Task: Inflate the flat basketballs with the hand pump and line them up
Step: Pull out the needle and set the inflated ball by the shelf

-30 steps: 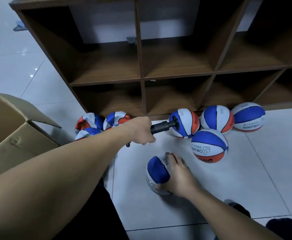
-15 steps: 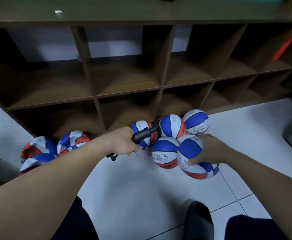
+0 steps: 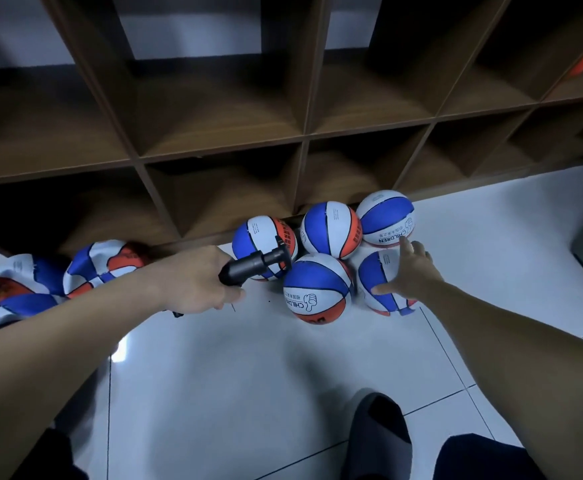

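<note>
Right hand (image 3: 413, 271) fingers spread on basketball (image 3: 380, 284)

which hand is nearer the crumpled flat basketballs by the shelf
Left. The left hand, gripping the black hand pump, is just right of the flat basketballs; the right hand rests further right.

i see glossy white floor tiles (image 3: 241, 382) with dark grout lines, light glare at left; brown wooden cubby shelf (image 3: 304, 140) standing on floor, pale wall (image 3: 193, 26) visible through open backs.
</note>
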{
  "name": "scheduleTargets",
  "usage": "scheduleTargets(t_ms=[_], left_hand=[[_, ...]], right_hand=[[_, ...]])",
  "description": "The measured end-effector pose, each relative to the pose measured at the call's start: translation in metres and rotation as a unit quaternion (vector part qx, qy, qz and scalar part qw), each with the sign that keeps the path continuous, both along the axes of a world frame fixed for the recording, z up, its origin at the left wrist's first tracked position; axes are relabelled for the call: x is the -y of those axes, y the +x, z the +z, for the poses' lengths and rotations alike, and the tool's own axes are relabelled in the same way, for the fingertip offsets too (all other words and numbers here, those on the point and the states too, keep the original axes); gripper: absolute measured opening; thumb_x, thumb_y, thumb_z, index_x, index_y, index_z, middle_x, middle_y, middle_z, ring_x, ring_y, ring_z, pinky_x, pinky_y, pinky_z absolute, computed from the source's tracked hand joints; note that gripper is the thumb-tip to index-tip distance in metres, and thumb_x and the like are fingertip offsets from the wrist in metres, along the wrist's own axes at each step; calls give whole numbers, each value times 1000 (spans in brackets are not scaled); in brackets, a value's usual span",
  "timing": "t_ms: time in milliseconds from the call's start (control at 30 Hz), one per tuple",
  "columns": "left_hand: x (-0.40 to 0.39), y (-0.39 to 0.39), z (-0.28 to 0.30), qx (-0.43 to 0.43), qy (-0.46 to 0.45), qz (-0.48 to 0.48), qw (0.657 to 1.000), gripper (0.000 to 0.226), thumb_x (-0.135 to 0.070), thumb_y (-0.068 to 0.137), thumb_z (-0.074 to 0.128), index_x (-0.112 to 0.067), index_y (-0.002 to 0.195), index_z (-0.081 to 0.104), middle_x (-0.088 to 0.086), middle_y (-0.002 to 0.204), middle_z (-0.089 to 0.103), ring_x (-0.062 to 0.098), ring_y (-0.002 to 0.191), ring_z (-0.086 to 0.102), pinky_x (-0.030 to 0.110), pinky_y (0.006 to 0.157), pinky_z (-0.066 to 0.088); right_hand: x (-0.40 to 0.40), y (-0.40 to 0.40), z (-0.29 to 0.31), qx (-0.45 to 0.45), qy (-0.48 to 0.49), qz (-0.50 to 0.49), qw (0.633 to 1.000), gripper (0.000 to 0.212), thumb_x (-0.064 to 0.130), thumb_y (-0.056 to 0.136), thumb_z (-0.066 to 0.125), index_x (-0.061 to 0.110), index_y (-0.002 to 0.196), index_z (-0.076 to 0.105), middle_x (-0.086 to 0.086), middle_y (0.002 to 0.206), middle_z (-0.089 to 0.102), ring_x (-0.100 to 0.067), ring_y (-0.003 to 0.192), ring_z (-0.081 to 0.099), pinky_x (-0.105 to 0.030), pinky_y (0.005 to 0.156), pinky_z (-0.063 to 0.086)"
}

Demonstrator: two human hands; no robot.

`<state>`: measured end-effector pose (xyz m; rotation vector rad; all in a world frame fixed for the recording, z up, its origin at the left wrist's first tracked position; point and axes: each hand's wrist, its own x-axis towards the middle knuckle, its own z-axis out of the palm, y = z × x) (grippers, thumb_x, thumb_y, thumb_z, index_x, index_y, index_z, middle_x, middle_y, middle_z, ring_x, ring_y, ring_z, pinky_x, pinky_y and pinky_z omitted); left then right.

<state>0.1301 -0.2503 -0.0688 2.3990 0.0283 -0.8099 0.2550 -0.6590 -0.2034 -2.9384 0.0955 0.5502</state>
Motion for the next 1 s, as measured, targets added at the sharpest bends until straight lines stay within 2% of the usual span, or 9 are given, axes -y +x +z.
scheduleTargets(t_ms=[200, 367, 433, 533, 633, 733, 800, 867, 1000], left_hand=[[4, 7, -7, -10, 6, -6, 1000, 21, -37, 92, 74, -21, 84, 65, 0, 74, 74, 23, 53, 60, 36, 52, 55], [5, 2, -5, 2, 13, -18, 1000, 23, -42, 91, 73, -23, 82, 64, -4, 73, 74, 25, 64, 67, 42, 63, 60], [0, -1, -3, 11, 24, -21, 999, 23, -44, 90, 74, -24, 82, 65, -6, 73, 74, 17, 67, 69, 40, 68, 59], [-11, -7, 3, 15, 21, 4, 1000, 22, -44, 88, 77, -26, 80, 68, -4, 71, 74, 15, 62, 66, 42, 65, 60], [-26, -16, 12, 42, 30, 37, 998, 24, -40, 88, 81, -22, 80, 67, 5, 69, 71, 21, 54, 63, 38, 53, 56], [-47, -28, 24, 68, 67, 53, 994, 27, -41, 90, 81, -21, 81, 65, 6, 66, 66, 30, 60, 69, 48, 58, 61], [-65, -36, 33, 78, 98, 71, 990, 28, -42, 91, 80, -22, 79, 64, -1, 64, 63, 24, 59, 67, 41, 59, 57], [-86, -44, 43, 91, 128, 104, 982, 31, -42, 90, 79, -20, 74, 63, -2, 63, 62, 18, 59, 63, 33, 56, 46], [-136, -71, 55, 98, 150, 183, 967, 25, -36, 89, 76, -18, 78, 63, 4, 70, 67, 22, 62, 65, 31, 54, 43]], right_hand=[[-9, 5, -8, 33, 40, 37, 998, 124, 42, 55, 104, 11, 155, 37, -13, 151, 45, -34, 135, 51, -47, 107, 53], [-16, 8, -6, 72, 52, 35, 995, 111, 40, 62, 102, 11, 151, 42, -13, 145, 52, -35, 131, 54, -50, 107, 54], [-15, 9, -5, 71, 36, 39, 996, 109, 41, 63, 102, 12, 150, 43, -13, 145, 53, -35, 130, 55, -53, 106, 55], [-18, 8, 4, 64, 29, 45, 997, 104, 36, 68, 100, 9, 151, 43, -14, 146, 53, -36, 130, 56, -51, 106, 55], [-26, 7, 20, 65, 38, 32, 997, 91, 26, 75, 96, 6, 149, 47, -16, 143, 56, -38, 125, 60, -47, 101, 56], [-49, 15, 39, 103, 44, 27, 993, 48, 22, 84, 86, 9, 123, 61, -14, 114, 69, -35, 103, 65, -38, 82, 54], [-79, 18, 54, 100, 37, 56, 993, 20, 24, 90, 79, 13, 98, 64, -9, 92, 69, -32, 90, 65, -34, 74, 48], [-125, 16, 65, 71, 54, 102, 991, 18, 26, 86, 82, 18, 91, 66, -4, 88, 70, -28, 90, 68, -34, 76, 51], [-242, -9, 71, 36, 114, 221, 968, 19, 31, 76, 87, 24, 82, 70, 4, 81, 75, -19, 76, 71, -39, 76, 60]])
